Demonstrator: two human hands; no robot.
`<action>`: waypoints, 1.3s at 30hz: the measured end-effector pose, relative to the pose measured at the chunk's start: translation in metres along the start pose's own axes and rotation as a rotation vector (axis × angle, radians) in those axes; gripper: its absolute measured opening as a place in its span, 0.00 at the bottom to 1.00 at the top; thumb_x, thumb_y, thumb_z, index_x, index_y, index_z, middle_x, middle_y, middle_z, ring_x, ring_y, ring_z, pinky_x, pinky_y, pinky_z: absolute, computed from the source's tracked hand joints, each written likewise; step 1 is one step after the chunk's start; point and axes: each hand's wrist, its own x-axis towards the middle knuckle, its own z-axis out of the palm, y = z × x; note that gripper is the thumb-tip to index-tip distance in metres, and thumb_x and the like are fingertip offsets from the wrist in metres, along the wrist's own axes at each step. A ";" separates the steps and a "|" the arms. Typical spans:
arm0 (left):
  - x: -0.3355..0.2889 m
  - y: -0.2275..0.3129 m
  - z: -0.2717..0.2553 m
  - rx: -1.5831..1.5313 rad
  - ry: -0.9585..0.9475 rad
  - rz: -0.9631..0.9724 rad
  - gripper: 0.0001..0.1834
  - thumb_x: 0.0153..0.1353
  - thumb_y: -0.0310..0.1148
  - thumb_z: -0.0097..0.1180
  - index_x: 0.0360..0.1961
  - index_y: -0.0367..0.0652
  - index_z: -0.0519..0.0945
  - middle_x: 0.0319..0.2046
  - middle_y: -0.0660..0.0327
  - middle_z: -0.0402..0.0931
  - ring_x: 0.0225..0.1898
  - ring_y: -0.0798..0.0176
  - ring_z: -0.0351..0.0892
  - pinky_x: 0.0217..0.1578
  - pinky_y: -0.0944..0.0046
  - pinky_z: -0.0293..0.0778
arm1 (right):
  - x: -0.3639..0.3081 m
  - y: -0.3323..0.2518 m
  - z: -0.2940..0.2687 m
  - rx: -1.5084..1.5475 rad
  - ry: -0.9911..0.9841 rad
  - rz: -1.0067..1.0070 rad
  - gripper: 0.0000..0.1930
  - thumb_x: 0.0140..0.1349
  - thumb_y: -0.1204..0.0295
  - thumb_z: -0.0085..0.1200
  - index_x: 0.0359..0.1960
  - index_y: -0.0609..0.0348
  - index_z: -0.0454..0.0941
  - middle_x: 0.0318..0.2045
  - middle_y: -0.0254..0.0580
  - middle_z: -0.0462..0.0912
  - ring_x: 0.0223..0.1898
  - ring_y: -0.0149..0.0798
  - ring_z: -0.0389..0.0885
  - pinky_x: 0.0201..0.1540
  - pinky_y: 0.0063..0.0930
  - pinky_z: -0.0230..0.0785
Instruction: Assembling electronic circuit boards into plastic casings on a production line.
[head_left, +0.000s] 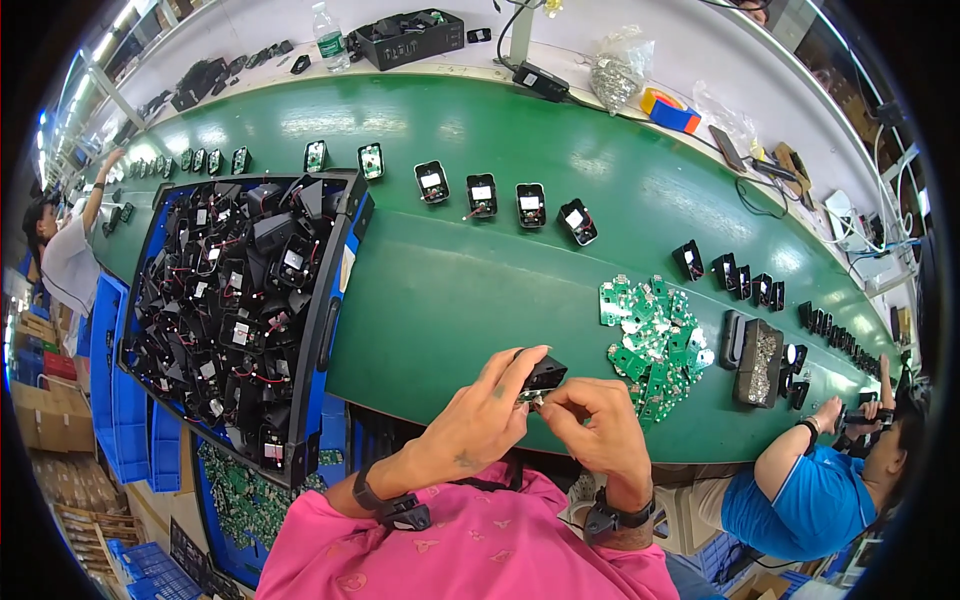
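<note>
Close to the near edge of the bench, my left hand [485,408] is wrapped round a small black plastic housing [545,371]. A bit of green circuit board [530,396] shows at the housing's lower side, between my hands. My right hand [600,425] is closed in a pinch against that spot; what its fingertips grip is too small to make out. Just right of my hands lies a loose pile of green circuit boards [655,345]. Beyond them, several open black housings with white-topped parts, such as this housing [531,205], stand in a row.
At left, a blue-edged crate [335,300] is heaped with black housings and red wires. Below it is a bin of circuit boards [240,500]. A dark box of small metal parts [760,365] stands at right. One co-worker [820,490] sits at right, another [68,250] at far left.
</note>
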 end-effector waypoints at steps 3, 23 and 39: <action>0.000 0.000 0.001 0.041 0.022 0.051 0.37 0.58 0.20 0.51 0.70 0.38 0.56 0.59 0.39 0.63 0.46 0.32 0.77 0.42 0.46 0.79 | -0.001 0.004 0.003 0.011 0.035 -0.040 0.03 0.56 0.79 0.57 0.27 0.68 0.80 0.20 0.43 0.78 0.17 0.32 0.73 0.21 0.28 0.64; 0.003 -0.032 0.027 0.355 0.102 -0.034 0.33 0.61 0.21 0.52 0.68 0.40 0.62 0.54 0.43 0.71 0.41 0.43 0.82 0.39 0.52 0.82 | 0.005 0.031 0.031 0.027 0.157 0.109 0.08 0.64 0.75 0.57 0.29 0.69 0.79 0.18 0.38 0.80 0.16 0.27 0.78 0.18 0.22 0.66; 0.006 -0.038 0.012 -0.457 0.022 -0.145 0.35 0.57 0.21 0.64 0.66 0.44 0.70 0.59 0.58 0.70 0.43 0.67 0.82 0.40 0.69 0.80 | -0.005 0.043 0.046 0.671 0.267 0.056 0.05 0.63 0.82 0.58 0.39 0.71 0.79 0.27 0.40 0.81 0.23 0.28 0.79 0.25 0.21 0.73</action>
